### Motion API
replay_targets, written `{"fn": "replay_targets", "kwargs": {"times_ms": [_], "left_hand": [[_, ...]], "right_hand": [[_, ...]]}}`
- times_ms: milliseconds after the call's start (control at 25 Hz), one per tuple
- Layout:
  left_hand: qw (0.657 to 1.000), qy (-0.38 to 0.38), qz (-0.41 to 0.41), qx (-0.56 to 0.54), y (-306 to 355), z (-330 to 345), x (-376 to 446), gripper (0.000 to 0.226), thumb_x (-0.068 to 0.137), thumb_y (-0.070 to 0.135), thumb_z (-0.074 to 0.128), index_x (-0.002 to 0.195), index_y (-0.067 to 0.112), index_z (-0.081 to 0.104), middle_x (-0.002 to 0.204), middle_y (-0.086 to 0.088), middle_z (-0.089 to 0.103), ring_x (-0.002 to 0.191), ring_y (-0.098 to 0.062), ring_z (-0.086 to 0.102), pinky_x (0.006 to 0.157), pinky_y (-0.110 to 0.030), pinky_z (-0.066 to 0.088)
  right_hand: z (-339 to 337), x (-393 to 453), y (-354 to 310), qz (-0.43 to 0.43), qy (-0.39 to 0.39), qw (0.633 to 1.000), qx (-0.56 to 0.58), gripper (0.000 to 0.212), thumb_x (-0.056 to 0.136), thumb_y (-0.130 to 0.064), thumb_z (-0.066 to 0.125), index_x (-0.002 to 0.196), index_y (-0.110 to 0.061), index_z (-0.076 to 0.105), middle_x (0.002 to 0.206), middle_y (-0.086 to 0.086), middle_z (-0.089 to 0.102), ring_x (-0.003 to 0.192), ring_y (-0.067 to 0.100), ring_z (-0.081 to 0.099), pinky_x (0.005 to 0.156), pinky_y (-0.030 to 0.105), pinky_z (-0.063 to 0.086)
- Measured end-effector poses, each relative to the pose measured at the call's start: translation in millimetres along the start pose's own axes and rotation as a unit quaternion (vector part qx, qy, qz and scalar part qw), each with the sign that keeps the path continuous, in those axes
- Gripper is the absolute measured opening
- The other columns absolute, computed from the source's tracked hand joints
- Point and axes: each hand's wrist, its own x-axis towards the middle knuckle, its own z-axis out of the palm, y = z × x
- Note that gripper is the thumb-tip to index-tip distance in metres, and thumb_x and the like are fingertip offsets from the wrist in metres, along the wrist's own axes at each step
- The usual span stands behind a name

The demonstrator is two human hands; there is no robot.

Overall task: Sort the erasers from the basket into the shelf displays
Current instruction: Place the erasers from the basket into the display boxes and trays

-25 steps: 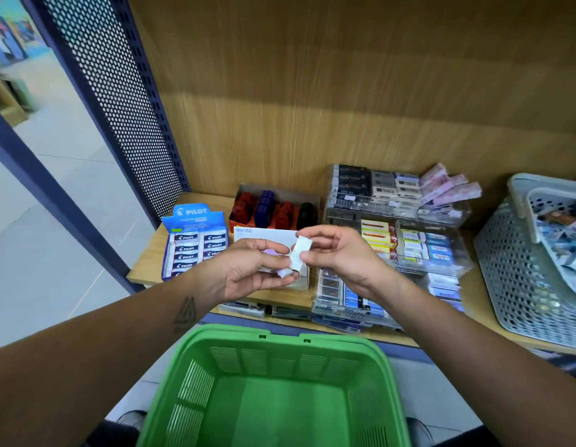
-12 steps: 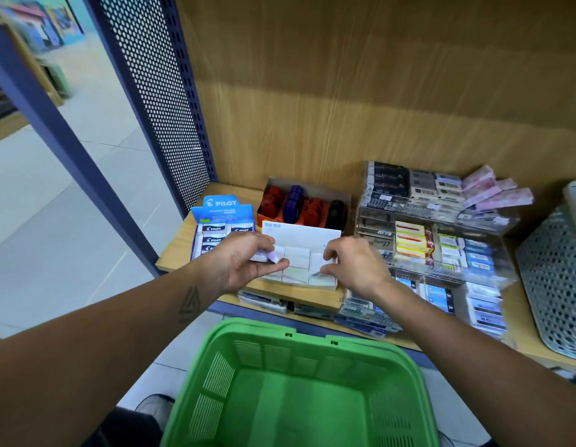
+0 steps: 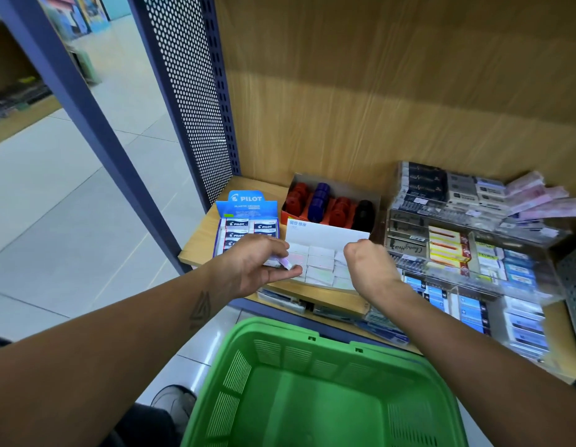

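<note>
A white display box (image 3: 325,236) of white erasers (image 3: 320,262) sits at the front of the wooden shelf (image 3: 199,240). My left hand (image 3: 257,266) hovers at the box's left edge and holds small white and purple erasers (image 3: 281,262) between fingers and thumb. My right hand (image 3: 368,266) is over the right side of the box, fingers bent down into the erasers; its fingertips are hidden. The green basket (image 3: 312,350) sits below the shelf in front of me, and its visible inside shows no erasers.
A blue Pilot eraser box (image 3: 248,217) stands left of the white box. Behind is a box of red, blue and black round items (image 3: 331,204). Clear acrylic tiers (image 3: 473,253) of packaged erasers fill the right. A perforated blue panel (image 3: 190,91) walls the left.
The eraser that my right hand held up a second ago is gone from view, and that hand has dropped onto the white box. My left hand stays at the box's left edge. The view shifted left.
</note>
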Motion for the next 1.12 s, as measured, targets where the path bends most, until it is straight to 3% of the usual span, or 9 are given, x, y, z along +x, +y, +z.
{"fn": "replay_targets", "kwargs": {"times_ms": [200,320,440,520,600,680,800,920,1120], "left_hand": [[1.000,-0.010,-0.019,-0.003,-1.1,-8.0,2.6,0.028,0.087,-0.019,0.053,0.115,-0.014,0.058,0.129,-0.022,0.048,0.113,-0.048,0.061,0.073,-0.044,0.062],[0.998,-0.051,-0.047,0.000,-1.8,-7.3,1.8,0.028,0.092,-0.015,0.051,0.119,-0.010,0.056,0.129,-0.029,0.052,0.100,-0.053,0.066,0.083,-0.050,0.060],[0.997,-0.060,-0.048,0.007,-4.9,-1.6,1.6,0.019,0.099,-0.006,0.049,0.118,-0.003,0.053,0.128,-0.028,0.053,0.095,-0.055,0.067,0.086,-0.058,0.057],[0.998,-0.048,-0.042,-0.004,-7.9,3.6,5.2,0.018,0.102,-0.001,0.047,0.120,-0.001,0.050,0.132,-0.030,0.049,0.097,-0.054,0.067,0.081,-0.059,0.058],[0.998,-0.048,-0.031,-0.014,-9.7,6.9,8.6,0.014,0.104,0.003,0.046,0.117,0.002,0.049,0.133,-0.033,0.052,0.105,-0.051,0.065,0.078,-0.060,0.058],[0.996,-0.074,-0.027,-0.031,-11.5,10.9,9.4,0.010,0.105,0.008,0.046,0.115,0.009,0.049,0.131,-0.031,0.058,0.109,-0.047,0.065,0.078,-0.062,0.057],[0.992,-0.118,-0.029,-0.039,-13.1,21.1,4.0,0.005,0.105,0.014,0.046,0.109,0.015,0.050,0.119,-0.024,0.067,0.099,-0.043,0.070,0.071,-0.067,0.054],[0.988,-0.151,-0.032,-0.030,-14.7,30.3,-3.0,0.006,0.106,0.015,0.045,0.108,0.015,0.050,0.124,-0.024,0.065,0.106,-0.047,0.067,0.081,-0.078,0.045],[0.992,-0.125,-0.014,-0.034,-14.1,37.2,-3.7,0.008,0.106,0.015,0.044,0.112,0.014,0.050,0.119,-0.023,0.066,0.098,-0.046,0.069,0.082,-0.074,0.048]], "right_hand": [[3.5,1.8,-4.8,-0.001,0.002,0.999,-0.044,0.031,0.077,0.017,0.053,0.097,-0.005,0.060,0.103,0.012,0.052,0.084,0.032,0.063,0.060,0.035,0.043],[7.5,2.1,-4.3,-0.002,0.015,0.998,-0.058,0.028,0.076,0.015,0.057,0.093,-0.006,0.060,0.103,0.011,0.051,0.078,0.029,0.057,0.057,0.034,0.045],[8.8,7.6,-7.8,-0.017,0.070,0.996,0.057,0.027,0.081,0.006,0.054,0.098,-0.011,0.067,0.097,0.007,0.062,0.082,0.028,0.064,0.065,0.035,0.053],[0.2,9.5,-16.2,0.009,0.033,0.943,0.330,0.024,0.084,0.001,0.057,0.094,-0.016,0.069,0.088,0.005,0.070,0.078,0.023,0.067,0.069,0.034,0.054],[-12.3,1.7,-27.2,0.027,-0.070,0.805,0.588,0.028,0.081,0.010,0.064,0.097,-0.013,0.063,0.085,0.008,0.070,0.072,0.022,0.067,0.069,0.037,0.056],[-17.7,-9.4,-31.4,-0.006,-0.112,0.721,0.684,0.046,0.077,0.018,0.069,0.108,-0.013,0.054,0.085,0.003,0.066,0.074,0.023,0.065,0.069,0.034,0.056],[-14.9,-19.8,-26.6,-0.032,-0.085,0.689,0.719,0.056,0.076,0.019,0.072,0.118,-0.012,0.053,0.082,-0.001,0.071,0.073,0.019,0.066,0.065,0.026,0.057],[-12.5,-22.1,-15.4,-0.021,-0.061,0.689,0.722,0.057,0.075,0.015,0.075,0.123,-0.008,0.056,0.086,-0.002,0.075,0.069,0.012,0.067,0.066,0.023,0.056],[-8.9,-25.9,-4.4,-0.010,-0.057,0.645,0.762,0.061,0.070,0.013,0.079,0.123,-0.010,0.058,0.094,0.006,0.070,0.073,0.018,0.067,0.073,0.032,0.057]]}}
